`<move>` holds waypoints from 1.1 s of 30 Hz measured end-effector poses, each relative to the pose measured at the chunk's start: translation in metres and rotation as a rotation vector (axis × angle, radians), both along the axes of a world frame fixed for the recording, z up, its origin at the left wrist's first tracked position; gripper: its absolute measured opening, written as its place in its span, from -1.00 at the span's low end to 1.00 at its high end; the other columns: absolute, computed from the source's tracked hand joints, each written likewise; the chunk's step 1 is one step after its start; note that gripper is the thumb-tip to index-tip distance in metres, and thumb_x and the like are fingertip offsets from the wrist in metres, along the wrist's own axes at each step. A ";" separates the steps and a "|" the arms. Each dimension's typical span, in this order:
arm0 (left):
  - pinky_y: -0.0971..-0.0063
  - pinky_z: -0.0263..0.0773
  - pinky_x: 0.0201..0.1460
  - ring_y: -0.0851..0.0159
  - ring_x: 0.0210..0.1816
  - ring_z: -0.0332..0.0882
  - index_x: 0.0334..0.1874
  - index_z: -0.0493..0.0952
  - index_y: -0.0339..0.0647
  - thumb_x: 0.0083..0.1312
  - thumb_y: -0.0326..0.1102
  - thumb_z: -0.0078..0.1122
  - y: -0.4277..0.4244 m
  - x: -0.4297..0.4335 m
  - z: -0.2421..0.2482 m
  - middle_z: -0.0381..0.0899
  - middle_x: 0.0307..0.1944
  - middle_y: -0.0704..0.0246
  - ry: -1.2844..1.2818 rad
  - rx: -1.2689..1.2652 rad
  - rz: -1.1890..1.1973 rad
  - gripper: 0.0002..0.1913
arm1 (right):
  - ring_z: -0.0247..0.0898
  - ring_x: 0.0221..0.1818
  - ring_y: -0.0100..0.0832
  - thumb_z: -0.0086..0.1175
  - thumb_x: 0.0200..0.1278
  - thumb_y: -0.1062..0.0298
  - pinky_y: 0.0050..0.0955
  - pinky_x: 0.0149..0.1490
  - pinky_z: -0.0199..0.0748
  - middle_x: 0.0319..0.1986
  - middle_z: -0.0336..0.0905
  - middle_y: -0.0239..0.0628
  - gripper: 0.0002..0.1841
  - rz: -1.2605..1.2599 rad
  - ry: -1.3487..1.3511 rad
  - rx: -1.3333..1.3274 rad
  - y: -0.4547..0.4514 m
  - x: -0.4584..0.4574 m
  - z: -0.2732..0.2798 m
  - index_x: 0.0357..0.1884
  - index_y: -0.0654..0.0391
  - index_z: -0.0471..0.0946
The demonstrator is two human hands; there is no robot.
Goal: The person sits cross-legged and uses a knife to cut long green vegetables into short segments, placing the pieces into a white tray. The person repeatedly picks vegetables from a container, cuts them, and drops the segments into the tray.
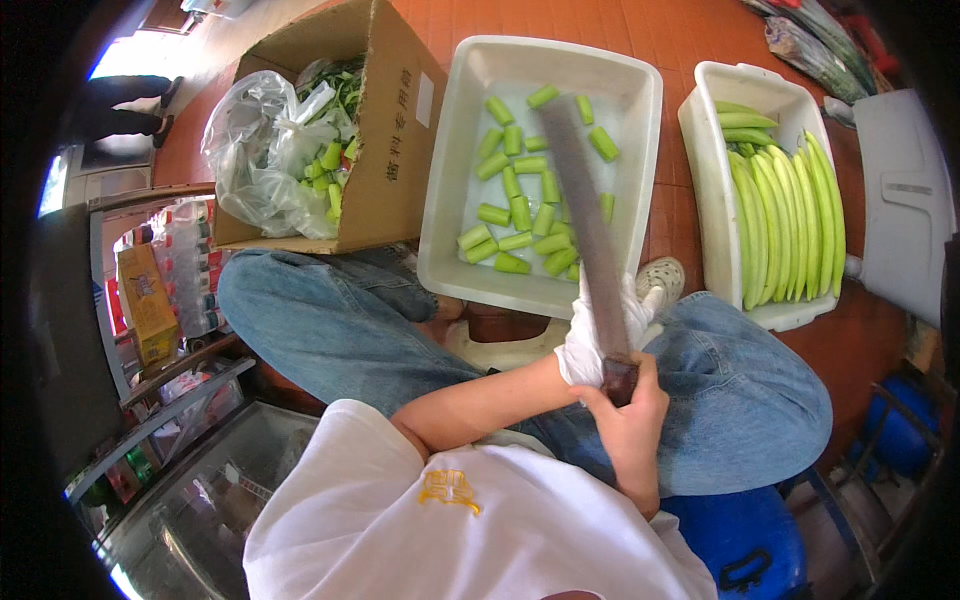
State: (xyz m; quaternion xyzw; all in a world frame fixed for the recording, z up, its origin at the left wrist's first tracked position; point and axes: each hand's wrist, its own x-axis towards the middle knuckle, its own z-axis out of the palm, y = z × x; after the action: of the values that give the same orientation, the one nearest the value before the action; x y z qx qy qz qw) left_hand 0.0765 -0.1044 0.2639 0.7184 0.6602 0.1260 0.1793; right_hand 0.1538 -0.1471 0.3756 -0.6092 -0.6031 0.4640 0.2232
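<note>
My right hand [634,435], bare, grips the dark handle of a large knife [581,187]. Its long brown-grey blade is slightly blurred and points away from me over a white plastic tub [439,255]. Short cut pieces of a light-green vegetable [530,164] lie scattered on the tub's bottom. My left hand [585,330], in a white glove, is at the tub's near right corner, partly hidden behind the knife. Its fingers reach towards my right knee; whether they hold anything I cannot tell.
Right of the tub, a white bin [709,187] holds long light-green vegetables [787,217]. On the left stands a cardboard box [397,150] with a plastic bag [255,150] and green trimmings. A grey plastic stool [900,202] lies far right. A person's legs [124,109] show upper left.
</note>
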 end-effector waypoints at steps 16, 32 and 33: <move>-0.05 0.30 -0.12 -0.06 -0.01 0.37 0.02 0.46 0.16 0.08 0.08 0.11 0.003 -0.045 0.026 0.38 0.02 0.18 -0.060 0.372 -0.086 -0.55 | 0.27 -0.59 -0.60 0.20 0.03 0.43 -0.47 -0.43 0.36 -0.67 0.42 -0.21 -0.84 0.043 0.328 -0.144 -0.008 -0.038 -0.025 -0.39 0.29 0.50; 0.24 0.47 -0.40 0.11 -0.44 0.57 -0.34 0.57 -0.14 0.22 -0.13 0.08 -0.016 -0.080 -0.093 0.58 -0.45 0.15 -0.448 -0.019 -0.026 -0.77 | 0.24 -0.72 -0.52 0.00 0.22 0.55 -0.51 -0.59 0.27 -0.65 0.29 -0.36 -0.78 -0.260 1.010 -0.327 0.012 -0.060 0.058 -0.13 0.21 0.27; 0.18 0.46 -0.48 0.06 -0.52 0.57 -0.54 0.59 -0.12 0.22 0.01 0.05 -0.026 -0.080 -0.098 0.59 -0.54 0.18 -0.107 -0.087 -0.001 -0.64 | 0.24 -0.71 -0.51 0.00 0.21 0.54 -0.51 -0.59 0.28 -0.65 0.29 -0.35 -0.78 -0.275 1.064 -0.277 0.024 -0.052 0.066 -0.13 0.20 0.26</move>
State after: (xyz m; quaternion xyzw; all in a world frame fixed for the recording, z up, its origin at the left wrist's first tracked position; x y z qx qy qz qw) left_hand -0.0031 -0.1303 0.1654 0.7025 0.6542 0.1350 0.2454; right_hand 0.1018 -0.1228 0.4418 -0.3878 -0.2561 0.7486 0.4729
